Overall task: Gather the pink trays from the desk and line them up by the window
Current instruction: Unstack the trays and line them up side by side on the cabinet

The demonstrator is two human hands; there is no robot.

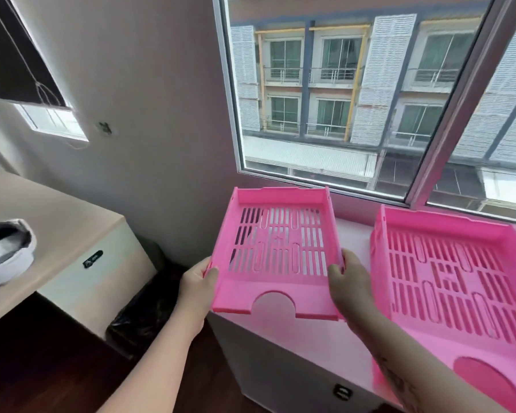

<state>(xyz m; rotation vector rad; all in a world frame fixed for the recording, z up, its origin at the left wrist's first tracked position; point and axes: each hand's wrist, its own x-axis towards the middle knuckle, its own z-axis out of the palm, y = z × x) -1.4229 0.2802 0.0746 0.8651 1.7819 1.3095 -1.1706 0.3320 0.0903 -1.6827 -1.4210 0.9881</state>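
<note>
I hold a pink slotted tray (277, 251) with both hands just below the window (355, 99). My left hand (198, 286) grips its left front corner and my right hand (350, 281) grips its right side wall. The tray is over the left end of a white cabinet top (352, 234), its far end close to the window sill; whether it rests on the top I cannot tell. A second pink tray (447, 272) lies on the same top to the right, partly cut off by the frame edge.
A beige desk (72, 231) stands at the left with a white and grey object (6, 254) on it. A black-lined bin (143, 302) sits in the gap between desk and cabinet. Dark wood floor shows below.
</note>
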